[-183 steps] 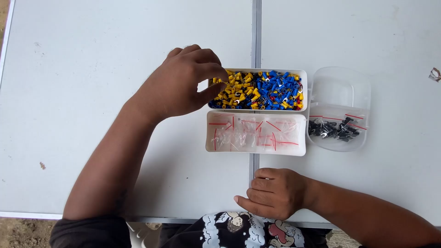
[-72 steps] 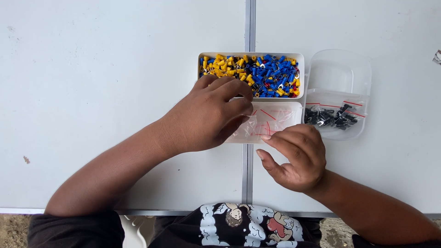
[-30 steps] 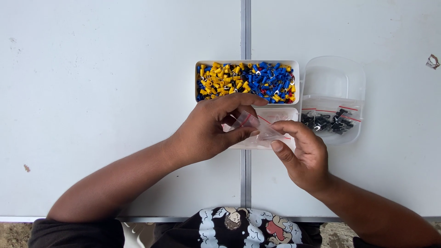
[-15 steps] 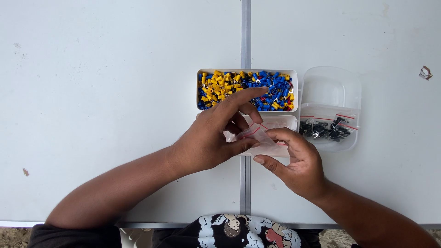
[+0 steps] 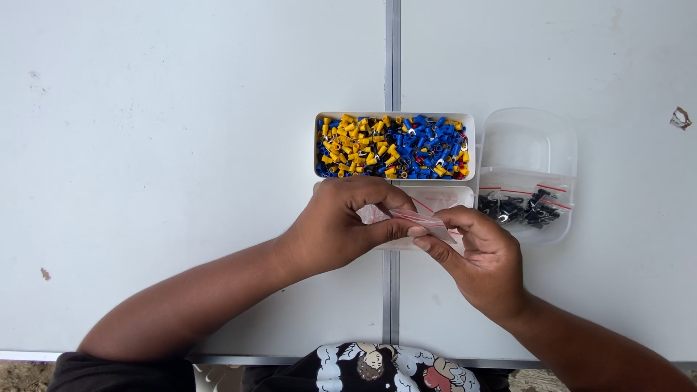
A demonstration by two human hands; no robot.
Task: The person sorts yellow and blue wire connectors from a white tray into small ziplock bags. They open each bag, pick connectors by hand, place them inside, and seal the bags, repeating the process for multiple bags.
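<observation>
Both hands pinch one small clear zip bag with a red strip (image 5: pixel 420 218), held just above a white tray of empty bags (image 5: pixel 443 194). My left hand (image 5: pixel 341 226) grips its left end and my right hand (image 5: pixel 479 254) grips its right end. Behind them a white tray (image 5: pixel 396 116) is full of small yellow, blue, black and red connector pieces. To the right a clear tub (image 5: pixel 530 145) holds several small bags of black pieces (image 5: pixel 521 209).
Everything stands on a white table (image 5: pixel 181 145) with a metal seam (image 5: pixel 393 51) running down its middle. A small scrap (image 5: pixel 680 117) lies at the far right. The table's near edge runs just in front of my body.
My left hand left the tray of coloured pieces and came down to the bag tray. Both hands picked a clear bag out of it and now hold it between them.
</observation>
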